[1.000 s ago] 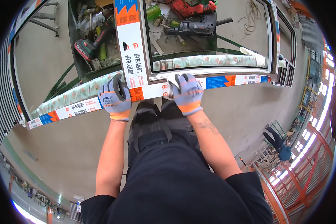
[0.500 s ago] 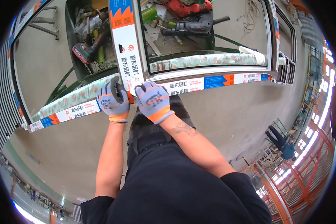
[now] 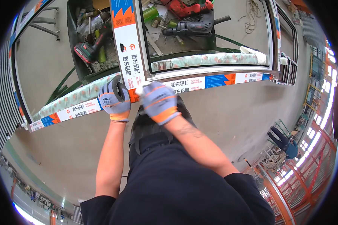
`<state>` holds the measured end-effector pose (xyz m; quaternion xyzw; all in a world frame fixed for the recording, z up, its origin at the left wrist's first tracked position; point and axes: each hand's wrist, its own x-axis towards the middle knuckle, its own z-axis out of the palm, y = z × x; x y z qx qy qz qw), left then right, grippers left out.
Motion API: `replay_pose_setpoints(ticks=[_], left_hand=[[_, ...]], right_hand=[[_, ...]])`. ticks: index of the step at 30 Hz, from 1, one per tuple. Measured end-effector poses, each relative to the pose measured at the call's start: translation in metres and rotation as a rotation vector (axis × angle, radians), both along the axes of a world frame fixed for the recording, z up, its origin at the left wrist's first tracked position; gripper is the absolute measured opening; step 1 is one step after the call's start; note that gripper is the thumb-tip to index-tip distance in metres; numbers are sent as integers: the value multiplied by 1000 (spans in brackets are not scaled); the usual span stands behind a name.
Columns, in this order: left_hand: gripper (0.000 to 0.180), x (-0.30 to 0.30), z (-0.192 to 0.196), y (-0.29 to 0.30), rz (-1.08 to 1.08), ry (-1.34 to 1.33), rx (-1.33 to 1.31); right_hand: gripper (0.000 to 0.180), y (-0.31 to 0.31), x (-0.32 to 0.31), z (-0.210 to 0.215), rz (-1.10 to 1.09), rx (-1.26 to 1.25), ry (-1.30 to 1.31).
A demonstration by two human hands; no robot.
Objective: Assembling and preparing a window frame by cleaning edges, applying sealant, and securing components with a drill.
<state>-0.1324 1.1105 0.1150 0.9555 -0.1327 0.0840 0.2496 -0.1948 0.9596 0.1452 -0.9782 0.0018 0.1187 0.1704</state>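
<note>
A large aluminium window frame (image 3: 193,85), wrapped in white, blue and orange printed film, lies across in front of me. Gloved in grey and orange, my left hand (image 3: 115,98) is closed over the near rail, left of where the upright bar (image 3: 125,45) meets it. Just right of that joint is my right hand (image 3: 158,101), in the same kind of glove and smeared by motion. Its fingers are bent around a small white wad (image 3: 139,90), perhaps cloth or paper, which is mostly hidden. Both palms are out of sight.
Beneath the frame is a dark green tool bin (image 3: 73,45) with a cordless drill (image 3: 87,51), a black power drill (image 3: 191,27) and a red power tool (image 3: 184,8). A patterned padded bar (image 3: 210,60) supports the frame. Another person (image 3: 289,148) is far right.
My right hand has shifted slightly right, baring more of the orange film at the joint and the white wad. My left hand stays at the rail.
</note>
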Motion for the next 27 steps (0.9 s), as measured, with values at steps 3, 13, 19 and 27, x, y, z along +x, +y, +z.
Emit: replay_pose_setpoints(ticks=[3,13,19,27], left_hand=[[22,0,-4,6,-5,8,-40],[21,-6,3,7,-59,-23,-81],[29,-14,1,29,-164,-19,-104],[26,-3,-2,3,127,-91,-38]], right_hand=[[15,-8,1,7,-45,43,-78],[28,-43,-7,13,-149,-21,52],[23,-73,-26,0,-79,-146,-92],[36,-210,-67,-16,-708,-99,-264]])
